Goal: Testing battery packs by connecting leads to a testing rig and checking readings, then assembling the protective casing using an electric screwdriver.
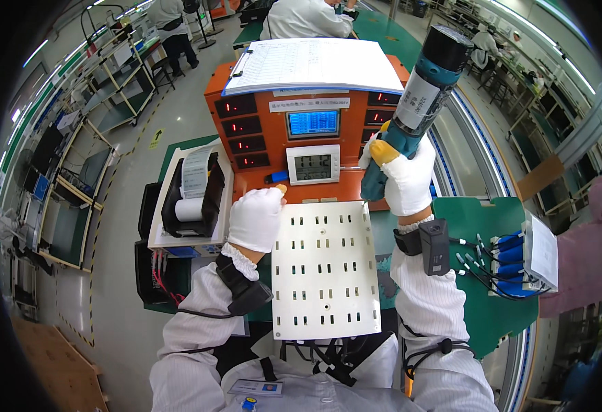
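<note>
White and pierced with rows of slots, a flat plate (325,250) is seen near the centre, just before an orange instrument box (273,134). A teal-and-black power tool (419,103) is clamped in the gloved right hand (411,175) — held tilted near the plate's upper right corner. The gloved left hand (255,220) is placed at the upper left edge — whether it is closed on the plate cannot be told.

Two gloved hands (256,220); one power tool (421,99) in the right hand (409,180); left of that grip, one white panel (326,281), one clock (313,165); beyond it, one clipboard (313,65).
</note>
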Demonstrator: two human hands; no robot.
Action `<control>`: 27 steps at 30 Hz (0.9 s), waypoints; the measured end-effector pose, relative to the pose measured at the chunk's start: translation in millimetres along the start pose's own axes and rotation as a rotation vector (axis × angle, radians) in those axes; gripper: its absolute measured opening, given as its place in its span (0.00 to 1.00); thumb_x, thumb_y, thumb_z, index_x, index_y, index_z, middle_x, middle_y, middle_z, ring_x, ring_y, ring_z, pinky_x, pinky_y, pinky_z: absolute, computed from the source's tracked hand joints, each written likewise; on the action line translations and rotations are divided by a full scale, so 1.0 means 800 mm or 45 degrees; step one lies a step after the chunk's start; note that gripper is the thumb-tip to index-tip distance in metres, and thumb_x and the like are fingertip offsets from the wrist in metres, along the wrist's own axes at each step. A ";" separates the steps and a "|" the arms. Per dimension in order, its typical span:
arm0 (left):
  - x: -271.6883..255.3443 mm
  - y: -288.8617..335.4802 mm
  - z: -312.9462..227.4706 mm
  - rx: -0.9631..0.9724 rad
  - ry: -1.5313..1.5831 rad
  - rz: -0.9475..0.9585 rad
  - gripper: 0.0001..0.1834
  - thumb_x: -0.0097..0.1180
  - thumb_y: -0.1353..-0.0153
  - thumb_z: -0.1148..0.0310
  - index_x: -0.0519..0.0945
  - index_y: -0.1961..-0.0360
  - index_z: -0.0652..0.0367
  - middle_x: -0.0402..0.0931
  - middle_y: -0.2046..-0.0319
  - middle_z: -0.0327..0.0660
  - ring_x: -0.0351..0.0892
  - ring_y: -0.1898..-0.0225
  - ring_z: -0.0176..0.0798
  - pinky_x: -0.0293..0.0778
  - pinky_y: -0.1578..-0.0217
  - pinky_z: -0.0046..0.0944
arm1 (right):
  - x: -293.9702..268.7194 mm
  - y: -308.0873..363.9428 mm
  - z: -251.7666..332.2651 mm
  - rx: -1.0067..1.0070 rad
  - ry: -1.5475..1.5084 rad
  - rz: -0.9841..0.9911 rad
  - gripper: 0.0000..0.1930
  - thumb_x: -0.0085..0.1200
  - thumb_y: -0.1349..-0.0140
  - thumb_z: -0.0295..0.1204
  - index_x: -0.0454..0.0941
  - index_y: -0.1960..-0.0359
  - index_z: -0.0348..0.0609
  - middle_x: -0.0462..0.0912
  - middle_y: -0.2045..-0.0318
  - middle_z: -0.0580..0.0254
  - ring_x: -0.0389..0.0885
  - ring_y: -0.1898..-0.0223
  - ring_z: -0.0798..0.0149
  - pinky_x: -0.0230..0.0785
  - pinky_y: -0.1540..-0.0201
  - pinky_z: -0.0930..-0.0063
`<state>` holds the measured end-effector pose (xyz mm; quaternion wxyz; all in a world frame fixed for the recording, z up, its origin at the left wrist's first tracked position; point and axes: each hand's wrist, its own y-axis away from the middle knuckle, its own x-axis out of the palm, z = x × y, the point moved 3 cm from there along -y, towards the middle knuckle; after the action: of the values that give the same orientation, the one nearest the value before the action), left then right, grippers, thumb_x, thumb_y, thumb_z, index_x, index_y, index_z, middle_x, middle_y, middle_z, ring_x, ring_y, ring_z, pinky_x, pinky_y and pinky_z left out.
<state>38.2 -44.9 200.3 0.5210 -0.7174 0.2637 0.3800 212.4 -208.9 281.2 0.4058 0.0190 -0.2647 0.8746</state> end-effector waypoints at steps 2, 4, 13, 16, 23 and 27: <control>0.003 0.003 -0.001 -0.001 0.029 -0.034 0.08 0.61 0.44 0.66 0.81 0.68 0.60 0.81 0.72 0.46 0.80 0.68 0.49 0.76 0.65 0.46 | -0.002 0.001 -0.001 0.004 -0.004 -0.006 0.17 0.66 0.47 0.27 0.75 0.57 0.39 0.80 0.71 0.64 0.81 0.70 0.69 0.76 0.65 0.74; 0.006 0.006 0.002 -0.003 0.049 -0.071 0.08 0.62 0.45 0.67 0.80 0.68 0.60 0.80 0.73 0.46 0.80 0.68 0.50 0.75 0.66 0.46 | -0.004 0.001 -0.004 -0.019 -0.018 -0.010 0.17 0.66 0.47 0.27 0.75 0.57 0.39 0.80 0.71 0.64 0.81 0.71 0.69 0.76 0.65 0.74; 0.016 0.012 0.014 -0.122 0.321 -0.241 0.09 0.65 0.48 0.72 0.84 0.65 0.62 0.81 0.74 0.47 0.81 0.71 0.49 0.76 0.68 0.42 | -0.002 0.001 0.000 -0.018 0.048 -0.032 0.19 0.67 0.48 0.34 0.71 0.60 0.40 0.80 0.74 0.57 0.82 0.73 0.62 0.77 0.67 0.68; 0.017 0.014 0.017 -0.107 0.389 -0.286 0.10 0.66 0.49 0.74 0.84 0.64 0.62 0.81 0.74 0.46 0.81 0.71 0.47 0.76 0.68 0.41 | -0.002 0.001 -0.004 -0.042 0.021 -0.029 0.19 0.66 0.47 0.35 0.71 0.59 0.40 0.80 0.74 0.57 0.82 0.73 0.62 0.77 0.67 0.68; 0.029 0.016 0.025 -0.485 0.818 -0.274 0.09 0.66 0.48 0.77 0.84 0.64 0.65 0.84 0.72 0.46 0.84 0.71 0.38 0.76 0.67 0.33 | -0.003 0.000 -0.001 -0.044 0.016 -0.027 0.20 0.67 0.47 0.35 0.71 0.59 0.40 0.80 0.73 0.57 0.82 0.73 0.62 0.77 0.67 0.68; 0.040 0.019 0.030 -0.608 0.998 -0.275 0.09 0.67 0.46 0.75 0.84 0.63 0.66 0.84 0.71 0.44 0.82 0.71 0.32 0.75 0.68 0.30 | -0.002 0.000 0.000 -0.061 0.022 -0.015 0.19 0.67 0.47 0.34 0.71 0.60 0.39 0.80 0.73 0.57 0.82 0.74 0.62 0.77 0.67 0.68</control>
<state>38.4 -26.5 161.9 0.2391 -0.9298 0.2696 0.0743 213.6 -210.0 281.0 0.4136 0.0032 -0.2820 0.8657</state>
